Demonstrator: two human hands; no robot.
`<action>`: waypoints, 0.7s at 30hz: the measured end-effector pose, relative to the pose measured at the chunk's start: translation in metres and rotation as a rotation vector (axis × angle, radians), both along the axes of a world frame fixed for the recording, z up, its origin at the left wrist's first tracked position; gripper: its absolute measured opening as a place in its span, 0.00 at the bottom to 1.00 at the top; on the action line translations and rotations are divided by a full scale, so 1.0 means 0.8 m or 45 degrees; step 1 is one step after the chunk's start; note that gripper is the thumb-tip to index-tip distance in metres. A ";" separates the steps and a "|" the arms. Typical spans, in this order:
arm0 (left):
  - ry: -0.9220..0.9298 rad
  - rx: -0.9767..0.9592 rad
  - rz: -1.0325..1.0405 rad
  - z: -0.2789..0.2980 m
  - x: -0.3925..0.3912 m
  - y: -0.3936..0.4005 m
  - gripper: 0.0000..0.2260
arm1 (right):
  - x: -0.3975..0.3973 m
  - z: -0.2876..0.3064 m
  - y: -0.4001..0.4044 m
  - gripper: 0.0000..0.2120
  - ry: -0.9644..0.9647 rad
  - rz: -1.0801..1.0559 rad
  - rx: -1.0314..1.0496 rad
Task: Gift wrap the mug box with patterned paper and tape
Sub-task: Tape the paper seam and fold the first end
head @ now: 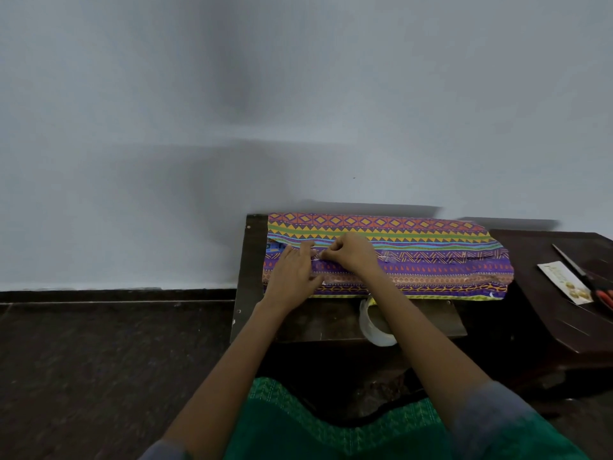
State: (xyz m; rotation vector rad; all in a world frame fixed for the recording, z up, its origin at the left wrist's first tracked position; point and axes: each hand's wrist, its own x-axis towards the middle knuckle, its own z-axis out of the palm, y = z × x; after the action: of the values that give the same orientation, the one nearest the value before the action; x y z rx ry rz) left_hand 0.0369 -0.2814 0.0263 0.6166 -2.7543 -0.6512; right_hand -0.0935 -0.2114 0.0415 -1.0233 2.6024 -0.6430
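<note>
We find most of the surface (252,260) taken up by the patterned paper (414,250) over the box, which runs back to the wall (298,94). Bare strips lie along its left edge and in front. A tape roll (376,323) sits at the front edge between the forearms. To the right, scissors (583,277) and a card (564,282) occupy the adjoining surface (547,247).

I see wrapping paper (414,240) banded in purple, orange, yellow, green and teal, with diamonds, triangles and zigzags; a dark brown table (331,318); red-handled scissors (593,283); a green patterned garment (331,423); a pale grey-blue wall (232,94)
</note>
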 end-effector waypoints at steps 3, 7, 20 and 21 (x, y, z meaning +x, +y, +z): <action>-0.003 0.005 0.007 -0.001 0.001 0.000 0.29 | 0.001 -0.003 0.001 0.14 -0.025 -0.018 -0.020; -0.017 0.018 0.002 -0.002 0.000 -0.004 0.31 | -0.007 -0.004 0.003 0.18 -0.214 -0.075 -0.128; -0.067 0.037 0.008 -0.004 -0.005 -0.008 0.30 | 0.003 -0.011 -0.010 0.17 0.032 -0.042 0.018; -0.067 0.043 0.009 -0.004 -0.005 -0.009 0.30 | 0.003 -0.013 -0.011 0.16 0.052 -0.036 0.022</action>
State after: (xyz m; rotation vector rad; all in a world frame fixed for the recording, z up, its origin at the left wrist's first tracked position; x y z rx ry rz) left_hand 0.0330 -0.2883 0.0230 0.6597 -2.7934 -0.6904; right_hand -0.0912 -0.2206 0.0313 -1.0059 2.6575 -0.6113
